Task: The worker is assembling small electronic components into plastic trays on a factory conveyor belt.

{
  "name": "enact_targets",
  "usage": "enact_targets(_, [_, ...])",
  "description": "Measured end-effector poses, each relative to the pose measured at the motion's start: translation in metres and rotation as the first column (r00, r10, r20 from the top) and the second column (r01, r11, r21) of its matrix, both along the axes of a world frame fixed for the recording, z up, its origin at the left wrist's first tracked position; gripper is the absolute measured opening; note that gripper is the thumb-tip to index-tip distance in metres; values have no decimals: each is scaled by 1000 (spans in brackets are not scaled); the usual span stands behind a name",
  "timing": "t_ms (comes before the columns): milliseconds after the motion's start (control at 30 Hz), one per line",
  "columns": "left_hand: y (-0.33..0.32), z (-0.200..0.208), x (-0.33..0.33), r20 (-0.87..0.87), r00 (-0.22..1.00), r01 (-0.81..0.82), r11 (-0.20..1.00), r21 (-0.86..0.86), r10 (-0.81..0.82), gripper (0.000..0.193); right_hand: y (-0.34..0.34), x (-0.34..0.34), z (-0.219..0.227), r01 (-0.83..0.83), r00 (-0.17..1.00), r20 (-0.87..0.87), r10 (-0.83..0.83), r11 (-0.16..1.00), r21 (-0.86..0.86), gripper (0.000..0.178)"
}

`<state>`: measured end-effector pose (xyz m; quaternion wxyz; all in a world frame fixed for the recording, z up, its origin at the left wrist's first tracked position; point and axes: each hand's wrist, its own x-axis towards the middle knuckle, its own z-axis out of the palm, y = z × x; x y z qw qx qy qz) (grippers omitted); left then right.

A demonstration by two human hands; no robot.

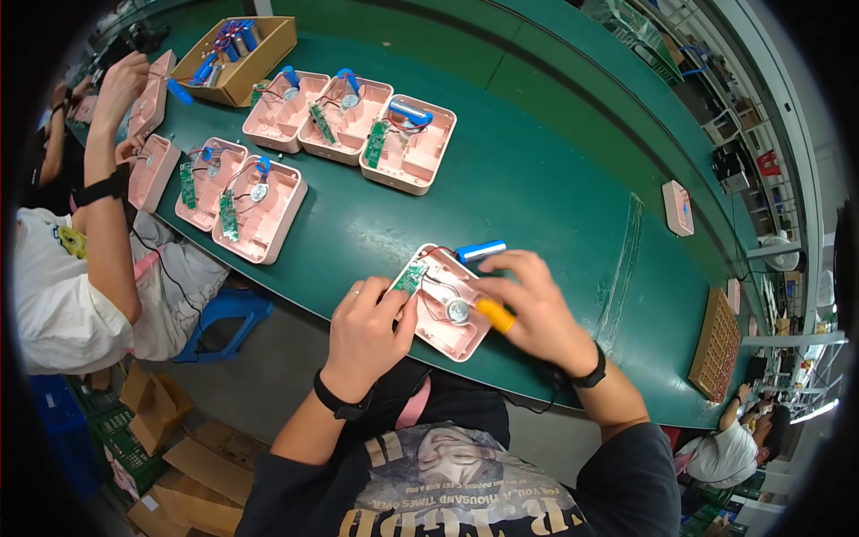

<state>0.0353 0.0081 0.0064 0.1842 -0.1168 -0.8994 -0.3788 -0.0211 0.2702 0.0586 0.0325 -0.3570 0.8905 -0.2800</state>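
A pink plastic housing (461, 343) lies on the green bench in front of me. Inside it are a green circuit board (412, 277), thin wires and a round silver speaker (456, 311). My left hand (369, 329) grips the housing's left side, its fingertips against the lower end of the board. Curved over the right side is my right hand (537, 309), fingers apart, with a yellow finger cot (495, 316) on one digit beside the speaker. A blue cylindrical battery (481, 251) rests just beyond the housing's far edge, close to my right fingertips.
Several pink housings (419, 166) with boards and blue batteries stand at the far left. Behind them is a cardboard box (240, 79) of batteries. A co-worker's arm (112, 224) reaches in at left. At the right are a small pink part (678, 208) and a brown tray (716, 345).
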Motion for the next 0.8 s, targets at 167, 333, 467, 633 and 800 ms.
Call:
enact_targets(167, [5,-1,4,11,1000,-26,999,-35,26,8,-28,17,-6,58,998,-29,-55,991,118,50])
enact_targets(333, [5,-3,4,-3,1000,-29,999,-22,29,8,-35,19,-7,38,999,1,-38,992,118,51])
enact_targets(467, [3,-3,4,-8,1000,-30,999,-20,30,8,-14,6,-3,47,997,-68,-44,998,38,47])
enact_targets(633, [4,-2,6,-11,1000,-21,999,-34,21,8,-1,-43,4,33,994,-108,-16,987,157,37])
enact_targets(800, [8,-4,8,-19,999,-49,999,-19,48,9,-9,-55,-1,-16,1000,18,11,951,309,31])
